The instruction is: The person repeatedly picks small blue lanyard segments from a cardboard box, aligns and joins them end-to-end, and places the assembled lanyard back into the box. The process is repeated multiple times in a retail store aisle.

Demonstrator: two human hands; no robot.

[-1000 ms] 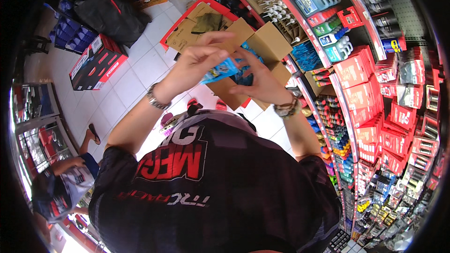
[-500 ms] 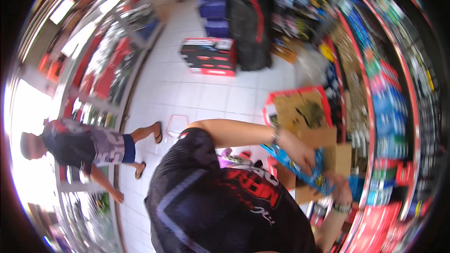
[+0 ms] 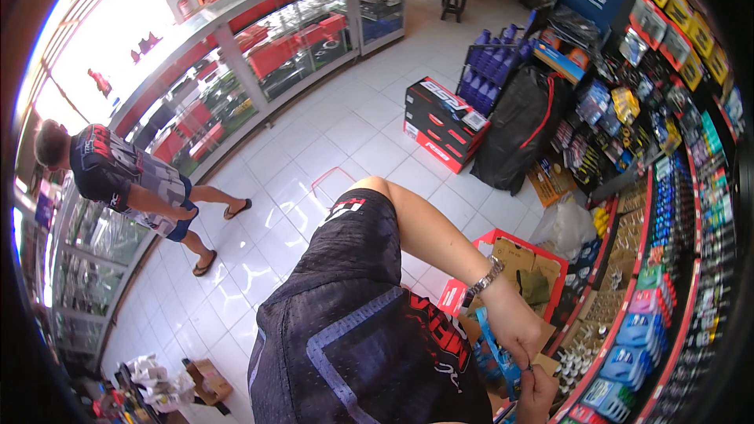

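A blue plastic packet strip hangs at my hands over an open cardboard box. My left hand, with a metal-band watch on its wrist, has its fingers closed in a pinch at the strip. Just below it my right hand is closed too, its fingertips meeting those of the left at the blue plastic. The fingers hide part of the strip. Beside them stands a red-edged carton, its open top showing brown cardboard and a dark olive piece.
Shelves with blue bottles run along the right. A black and red box and a black bag stand on the tiled floor. At left, a person walks beside glass display cases.
My view has swung round, so the room sits differently in it. My hands have come closer together, and the blue strip, stretched between them before, now hangs lower and is partly hidden.
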